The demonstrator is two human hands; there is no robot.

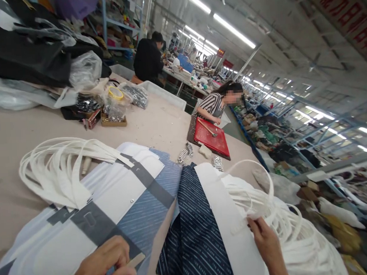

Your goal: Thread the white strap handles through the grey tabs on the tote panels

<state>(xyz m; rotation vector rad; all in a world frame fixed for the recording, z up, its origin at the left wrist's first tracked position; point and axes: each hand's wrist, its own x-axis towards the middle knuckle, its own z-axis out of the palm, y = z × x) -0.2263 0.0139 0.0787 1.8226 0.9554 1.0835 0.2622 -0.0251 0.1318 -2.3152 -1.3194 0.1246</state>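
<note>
My left hand [104,264] is closed around a pale, flat-ended stick [136,260] that juts out past the thumb. It sits over the near edge of a fanned stack of bag panels [112,194] in white, grey and blue striped fabric. Looped white straps [59,168] lie on that stack. My right hand [267,240] pinches a white strap [252,216] at the side of a white panel [214,205]. Dark navy striped fabric [197,231] adjoins this panel. A heap of white strap loops [302,234] spreads behind and right of that hand.
Across the table [158,122], a co-worker [215,103] in a striped top leans over a red board [211,137] with a hammer [206,127] on it. Small boxes, yellow tape [115,93] and black material [22,51] lie at the back left. Another person sits farther off.
</note>
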